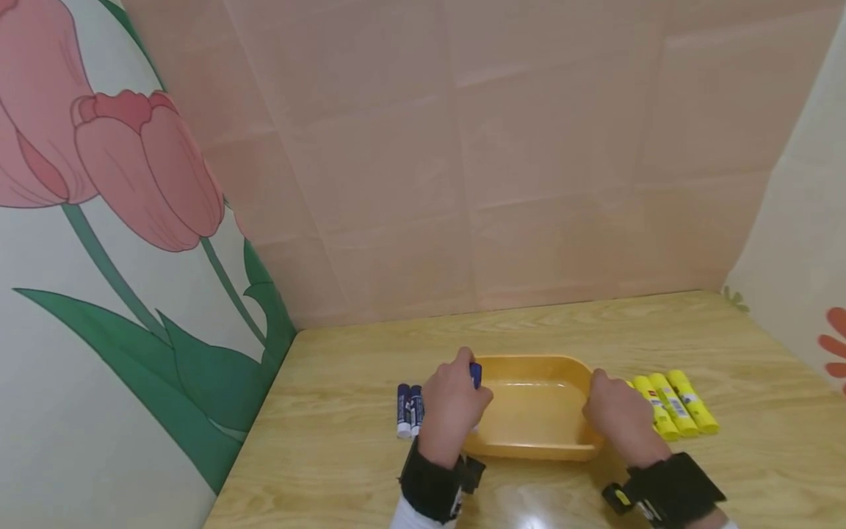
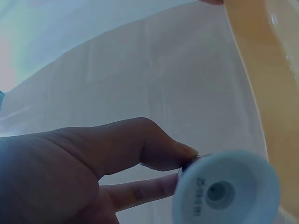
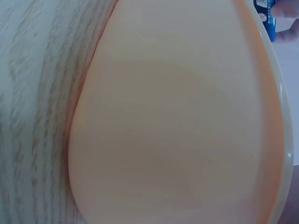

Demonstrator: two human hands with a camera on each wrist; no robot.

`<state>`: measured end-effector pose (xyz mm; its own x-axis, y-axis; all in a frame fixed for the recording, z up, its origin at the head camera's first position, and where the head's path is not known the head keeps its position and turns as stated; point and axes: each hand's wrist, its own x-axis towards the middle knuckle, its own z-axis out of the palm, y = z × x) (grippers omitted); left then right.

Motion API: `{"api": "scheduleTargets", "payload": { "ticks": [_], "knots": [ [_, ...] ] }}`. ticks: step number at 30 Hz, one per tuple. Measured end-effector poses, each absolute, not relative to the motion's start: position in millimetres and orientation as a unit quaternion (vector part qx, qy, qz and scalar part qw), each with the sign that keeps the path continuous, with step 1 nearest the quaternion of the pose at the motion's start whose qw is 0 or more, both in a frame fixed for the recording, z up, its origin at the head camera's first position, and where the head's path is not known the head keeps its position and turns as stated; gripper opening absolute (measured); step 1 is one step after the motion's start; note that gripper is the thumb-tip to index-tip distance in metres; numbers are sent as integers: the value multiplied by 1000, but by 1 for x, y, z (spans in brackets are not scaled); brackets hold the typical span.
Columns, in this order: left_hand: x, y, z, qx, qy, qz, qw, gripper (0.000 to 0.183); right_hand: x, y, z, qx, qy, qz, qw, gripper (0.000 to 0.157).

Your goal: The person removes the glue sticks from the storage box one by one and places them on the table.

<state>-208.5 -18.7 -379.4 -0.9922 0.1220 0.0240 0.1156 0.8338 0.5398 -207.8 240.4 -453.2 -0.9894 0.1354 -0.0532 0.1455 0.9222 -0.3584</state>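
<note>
In the head view, my left hand [image 1: 456, 393] pinches a blue glue stick [image 1: 475, 375] at the left rim of a yellow-orange tray [image 1: 529, 450]. The left wrist view shows the glue stick's round white base [image 2: 247, 186] facing the camera, thumb and a finger around its body. At the tray's opposite end, my right hand [image 1: 617, 411] grips the right rim. The tray's outer wall [image 3: 163, 116] fills most of the right wrist view, with the blue glue stick [image 3: 265, 18] beyond the rim. Nothing lies on the visible part of the tray's floor.
Two blue glue sticks with white bases [image 1: 408, 411] lie side by side left of my left hand. Several yellow glue sticks [image 1: 681, 404] lie in a row beyond my right hand, partly covered by it. A beige-covered wall [image 1: 463, 184] stands behind the wooden table [image 1: 317, 441].
</note>
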Motion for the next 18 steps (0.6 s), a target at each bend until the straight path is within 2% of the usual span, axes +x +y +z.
{"api": "scheduleTargets", "payload": {
  "ticks": [18],
  "knots": [
    [-222, -66, -373, 21, 959, 282, -16, 41, -210, 242, -455, 70, 980, -184, 16, 20]
  ]
}}
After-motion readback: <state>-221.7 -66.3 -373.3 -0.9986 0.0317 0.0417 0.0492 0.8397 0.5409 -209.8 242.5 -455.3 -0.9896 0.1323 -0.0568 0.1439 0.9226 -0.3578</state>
